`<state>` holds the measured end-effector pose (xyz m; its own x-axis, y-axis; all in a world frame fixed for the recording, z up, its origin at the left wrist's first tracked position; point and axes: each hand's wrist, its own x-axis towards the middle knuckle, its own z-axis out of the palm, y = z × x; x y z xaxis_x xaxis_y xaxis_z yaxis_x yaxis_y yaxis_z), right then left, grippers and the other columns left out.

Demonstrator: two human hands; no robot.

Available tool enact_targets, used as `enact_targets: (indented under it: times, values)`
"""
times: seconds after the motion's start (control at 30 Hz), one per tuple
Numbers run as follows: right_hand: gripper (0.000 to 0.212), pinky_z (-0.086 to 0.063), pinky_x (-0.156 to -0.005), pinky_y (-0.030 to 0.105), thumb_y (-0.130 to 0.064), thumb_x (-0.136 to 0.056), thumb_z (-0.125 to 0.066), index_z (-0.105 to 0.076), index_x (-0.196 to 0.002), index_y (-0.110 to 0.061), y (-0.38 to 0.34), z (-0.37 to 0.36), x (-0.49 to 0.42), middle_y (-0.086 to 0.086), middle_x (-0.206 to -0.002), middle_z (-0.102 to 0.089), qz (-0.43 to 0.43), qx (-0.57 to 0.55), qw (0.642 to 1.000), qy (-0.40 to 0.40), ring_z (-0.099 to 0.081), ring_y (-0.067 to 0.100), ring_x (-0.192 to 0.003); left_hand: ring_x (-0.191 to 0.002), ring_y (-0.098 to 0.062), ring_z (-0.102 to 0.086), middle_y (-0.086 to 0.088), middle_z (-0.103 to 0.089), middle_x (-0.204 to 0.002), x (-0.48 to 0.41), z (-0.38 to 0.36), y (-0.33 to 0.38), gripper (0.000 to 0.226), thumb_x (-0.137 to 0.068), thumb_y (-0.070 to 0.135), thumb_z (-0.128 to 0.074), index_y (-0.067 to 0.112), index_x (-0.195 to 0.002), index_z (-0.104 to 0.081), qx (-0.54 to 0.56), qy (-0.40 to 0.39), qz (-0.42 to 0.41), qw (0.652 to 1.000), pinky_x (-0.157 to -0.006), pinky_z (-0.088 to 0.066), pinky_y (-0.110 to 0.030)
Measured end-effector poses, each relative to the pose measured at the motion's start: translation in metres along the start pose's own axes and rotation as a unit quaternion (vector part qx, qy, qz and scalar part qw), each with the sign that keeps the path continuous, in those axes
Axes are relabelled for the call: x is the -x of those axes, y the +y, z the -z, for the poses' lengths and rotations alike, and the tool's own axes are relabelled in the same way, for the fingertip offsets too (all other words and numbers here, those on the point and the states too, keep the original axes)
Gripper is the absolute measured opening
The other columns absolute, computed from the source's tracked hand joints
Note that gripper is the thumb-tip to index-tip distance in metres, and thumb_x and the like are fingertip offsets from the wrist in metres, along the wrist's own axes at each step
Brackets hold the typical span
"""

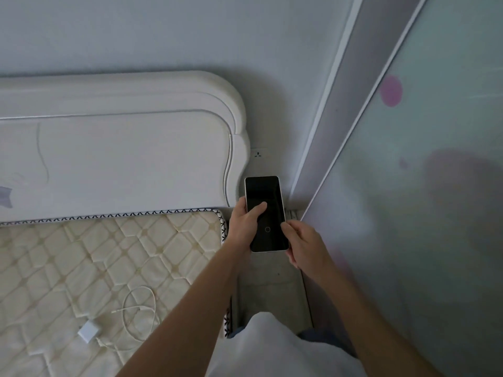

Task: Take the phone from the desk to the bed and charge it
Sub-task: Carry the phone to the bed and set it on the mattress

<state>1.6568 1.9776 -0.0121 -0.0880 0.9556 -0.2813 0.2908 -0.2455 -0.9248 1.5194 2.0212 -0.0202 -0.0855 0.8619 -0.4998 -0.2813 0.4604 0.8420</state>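
Observation:
A white-edged phone point(268, 205) with a dark screen is held upright in the gap between the bed and the wall panel. My left hand point(243, 225) grips its left side, thumb resting on the screen. My right hand point(304, 244) pinches its lower right edge. On the bare quilted mattress point(81, 257) lies a white charger block point(88, 331) with its coiled white cable point(141, 314), below and left of the phone.
A white headboard point(122, 148) stands against the wall. A wall socket point(258, 153) sits just right of the headboard, above the phone. A frosted sliding panel point(422, 186) runs along the right. A narrow strip of floor point(272, 289) separates bed and panel.

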Motion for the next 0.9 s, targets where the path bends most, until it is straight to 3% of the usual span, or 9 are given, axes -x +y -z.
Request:
enact_targets:
  times: [0.13,0.33,0.5,0.73,0.9]
  values:
    - [0.028,-0.036,-0.036,0.015,-0.023,-0.104,-0.04,-0.061,-0.094,-0.006,-0.007,-0.014,-0.043,0.008,-0.064,-0.055,-0.006,-0.003,1.0,-0.03,-0.049,0.004,-0.037,-0.094,-0.038,-0.068,-0.023,-0.068,-0.109,-0.032,0.016,0.018,0.017,-0.09,0.014,-0.066,0.013,-0.106,-0.06,0.02,0.013,0.002,1.0,-0.086,-0.057,-0.058]
    - [0.029,-0.037,-0.04,0.014,-0.022,-0.103,-0.042,-0.063,-0.091,-0.006,-0.019,-0.033,-0.107,0.0,-0.062,-0.057,0.019,0.038,0.997,-0.071,-0.055,0.002,-0.043,-0.087,-0.028,-0.068,-0.014,-0.069,-0.099,-0.07,0.037,0.042,0.017,-0.092,0.013,-0.063,0.012,-0.108,-0.059,0.053,0.064,-0.003,0.997,-0.083,-0.057,-0.05]
    - [0.034,-0.038,-0.046,0.03,-0.03,-0.101,-0.043,-0.06,-0.084,-0.007,-0.034,-0.053,-0.167,0.004,-0.059,-0.056,0.053,0.079,0.985,-0.144,-0.052,0.009,-0.046,-0.088,-0.03,-0.068,-0.017,-0.068,-0.101,-0.103,0.059,0.06,0.021,-0.093,0.012,-0.062,0.006,-0.112,-0.058,0.088,0.138,-0.015,0.986,-0.085,-0.056,-0.051]
    - [0.034,-0.034,-0.04,0.027,-0.025,-0.102,-0.044,-0.056,-0.074,-0.01,-0.069,-0.08,-0.234,-0.001,-0.039,-0.045,0.071,0.101,0.952,-0.282,-0.043,0.012,-0.033,-0.084,-0.026,-0.069,-0.015,-0.069,-0.101,-0.126,0.086,0.081,0.022,-0.093,0.013,-0.063,0.007,-0.114,-0.057,0.167,0.257,-0.035,0.951,-0.082,-0.058,-0.048]
    - [0.033,-0.034,-0.045,0.03,-0.028,-0.102,-0.043,-0.06,-0.081,-0.008,-0.073,-0.119,-0.259,-0.006,-0.042,-0.048,0.112,0.161,0.896,-0.399,-0.044,0.01,-0.036,-0.084,-0.022,-0.073,-0.009,-0.073,-0.102,-0.112,0.112,0.073,0.016,-0.094,0.015,-0.063,0.018,-0.109,-0.06,0.24,0.349,-0.042,0.905,-0.07,-0.062,-0.04]
